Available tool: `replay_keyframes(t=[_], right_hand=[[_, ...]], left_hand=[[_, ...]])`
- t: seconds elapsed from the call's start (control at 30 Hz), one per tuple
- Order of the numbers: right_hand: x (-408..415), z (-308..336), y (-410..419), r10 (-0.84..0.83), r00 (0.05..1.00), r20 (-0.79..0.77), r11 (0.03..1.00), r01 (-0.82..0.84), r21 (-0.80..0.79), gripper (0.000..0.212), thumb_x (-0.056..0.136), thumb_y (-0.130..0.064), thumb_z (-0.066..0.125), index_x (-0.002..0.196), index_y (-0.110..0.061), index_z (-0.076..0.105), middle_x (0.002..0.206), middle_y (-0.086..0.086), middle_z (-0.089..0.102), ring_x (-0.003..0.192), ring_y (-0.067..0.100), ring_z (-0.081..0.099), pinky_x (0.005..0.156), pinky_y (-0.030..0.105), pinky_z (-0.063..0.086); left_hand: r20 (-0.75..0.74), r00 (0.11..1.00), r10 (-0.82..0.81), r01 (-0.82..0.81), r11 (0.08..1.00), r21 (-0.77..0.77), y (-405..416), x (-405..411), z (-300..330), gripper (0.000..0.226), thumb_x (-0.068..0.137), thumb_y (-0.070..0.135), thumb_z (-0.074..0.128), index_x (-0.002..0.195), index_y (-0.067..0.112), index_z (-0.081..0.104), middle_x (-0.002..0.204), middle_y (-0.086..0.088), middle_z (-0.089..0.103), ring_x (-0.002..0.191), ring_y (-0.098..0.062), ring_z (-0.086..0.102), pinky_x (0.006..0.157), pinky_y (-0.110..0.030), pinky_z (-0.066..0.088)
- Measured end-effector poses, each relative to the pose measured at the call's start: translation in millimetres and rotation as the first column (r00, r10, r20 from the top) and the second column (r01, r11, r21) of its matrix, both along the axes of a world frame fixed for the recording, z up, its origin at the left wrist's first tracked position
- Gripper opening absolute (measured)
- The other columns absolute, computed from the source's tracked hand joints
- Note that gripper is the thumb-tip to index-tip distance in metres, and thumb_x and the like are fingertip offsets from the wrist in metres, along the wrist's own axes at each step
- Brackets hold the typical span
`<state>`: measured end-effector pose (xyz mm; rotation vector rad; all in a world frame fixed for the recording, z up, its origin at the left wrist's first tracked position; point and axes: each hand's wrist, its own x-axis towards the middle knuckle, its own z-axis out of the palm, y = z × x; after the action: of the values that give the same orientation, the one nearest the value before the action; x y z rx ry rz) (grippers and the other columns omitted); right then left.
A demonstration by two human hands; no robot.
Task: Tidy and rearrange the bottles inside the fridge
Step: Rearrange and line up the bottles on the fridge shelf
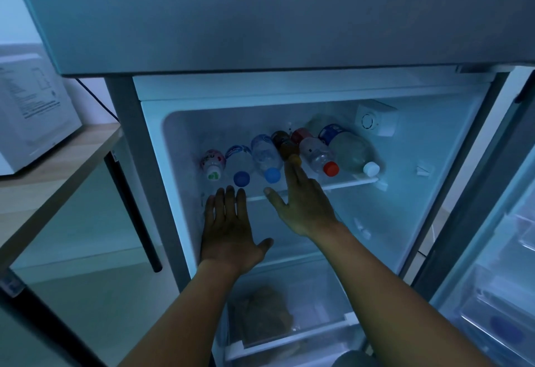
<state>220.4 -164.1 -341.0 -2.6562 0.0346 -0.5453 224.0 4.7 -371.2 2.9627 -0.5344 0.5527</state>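
Note:
Several bottles lie in a row on the upper glass shelf (pixel 347 184) of the open fridge, caps toward me. From the left: a small bottle with a pink label (pixel 212 162), two clear bottles with blue caps (pixel 240 161) (pixel 265 157), a brown bottle (pixel 285 145), a red-capped bottle (pixel 317 155) and a large white-capped bottle (pixel 348 151). My left hand (pixel 228 227) hovers flat and empty just below the blue-capped bottles. My right hand (pixel 304 201) is open, its fingertips touching the brown bottle's cap.
A lower drawer (pixel 289 337) holds a brownish bag (pixel 266 314). The fridge door (pixel 498 251) stands open on the right with clear door bins. To the left a wooden table (pixel 58 170) carries a white microwave (pixel 31 112). A thermostat box (pixel 376 119) sits on the fridge's back wall.

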Motion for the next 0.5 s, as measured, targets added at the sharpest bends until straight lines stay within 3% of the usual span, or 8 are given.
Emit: replay_keyframes(t=[0.13,0.2,0.37,0.43,0.5], right_hand=[[19.3,8.3,-5.2,0.017,0.999,-0.028,0.999,-0.018,-0.033,0.085,0.091,-0.076,0.031,0.151,-0.018,0.012,0.146,0.005,0.05,0.123,0.03,0.051,0.103,0.04,0.031],[29.2,8.5,-8.2,0.002,0.998,-0.07,0.998,-0.006,-0.055,0.092,0.087,-0.081,0.026,0.152,-0.02,0.006,0.146,0.008,0.05,0.128,0.032,0.044,0.104,0.042,0.027],[47.9,13.5,-16.6,-0.043,0.98,-0.192,0.995,0.059,0.08,0.106,0.067,-0.1,0.024,0.152,-0.042,-0.002,0.151,0.027,0.034,0.138,0.046,0.029,0.111,0.049,0.028],[45.9,13.9,-16.6,-0.04,0.981,-0.191,0.997,0.053,0.062,0.108,0.068,-0.099,0.028,0.153,-0.04,-0.004,0.151,0.026,0.034,0.14,0.044,0.027,0.112,0.048,0.027],[36.0,12.9,-14.5,-0.022,0.994,-0.105,0.998,0.029,0.062,0.102,0.077,-0.089,0.037,0.154,-0.032,0.004,0.141,0.022,0.045,0.134,0.04,0.034,0.107,0.045,0.032]], left_hand=[[0.001,1.0,-0.006,0.006,1.0,-0.004,0.2,-1.7,1.5,0.115,0.078,0.082,0.034,0.152,0.009,-0.016,0.162,-0.016,-0.015,0.148,-0.032,-0.019,0.111,-0.045,-0.027],[0.0,1.0,-0.009,0.009,1.0,-0.016,0.5,-2.3,1.0,0.115,0.078,0.082,0.034,0.152,0.009,-0.016,0.162,-0.016,-0.014,0.148,-0.032,-0.018,0.109,-0.044,-0.029],[0.008,1.0,-0.005,0.005,1.0,-0.014,-0.8,-1.4,0.5,0.117,0.076,0.082,0.036,0.153,0.008,-0.012,0.163,-0.016,-0.01,0.149,-0.033,-0.014,0.11,-0.044,-0.029],[0.0,1.0,0.004,-0.004,1.0,0.002,-1.6,-1.7,0.7,0.117,0.076,0.083,0.034,0.153,0.008,-0.013,0.163,-0.016,-0.011,0.149,-0.034,-0.015,0.108,-0.044,-0.032],[0.003,1.0,0.016,-0.016,1.0,0.004,-2.2,-0.8,0.4,0.116,0.076,0.083,0.034,0.153,0.008,-0.011,0.163,-0.016,-0.01,0.149,-0.033,-0.014,0.106,-0.043,-0.034]])
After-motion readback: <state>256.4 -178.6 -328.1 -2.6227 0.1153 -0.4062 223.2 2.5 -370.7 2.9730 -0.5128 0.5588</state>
